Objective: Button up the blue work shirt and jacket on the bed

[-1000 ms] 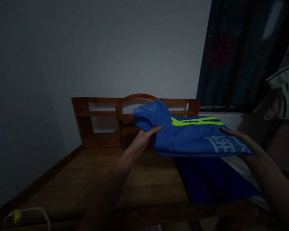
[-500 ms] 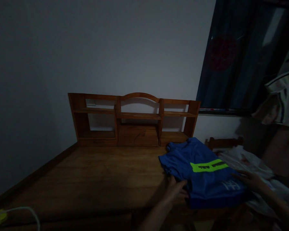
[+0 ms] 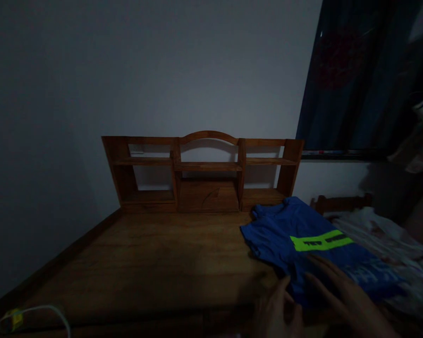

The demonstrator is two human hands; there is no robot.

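A blue short-sleeved T-shirt (image 3: 278, 234) with a bright yellow-green band and pale lettering lies on the right part of the wooden desk (image 3: 183, 253). Its lower end reaches the desk's front edge. At the shirt's near left corner is my left hand (image 3: 278, 312), fingers bent and apart, with no cloth visibly gripped. My right hand (image 3: 345, 293) hovers over or rests on the lower part of the shirt, fingers stretched and thumb apart; contact is hard to tell in the dim light. The hands partly cover the shirt's lower edge.
A wooden shelf unit (image 3: 207, 166) stands along the desk's back by the wall. Right of the desk, a chair (image 3: 341, 203) stands near pale crumpled cloth or plastic (image 3: 384, 234). A white cord (image 3: 45, 307) with a yellow piece lies front left. A dark window (image 3: 352, 80) is at upper right.
My right hand has moved left from the shirt's right edge to over its lower part. My left hand has come off the left side toward the near corner. The view has shifted slightly.
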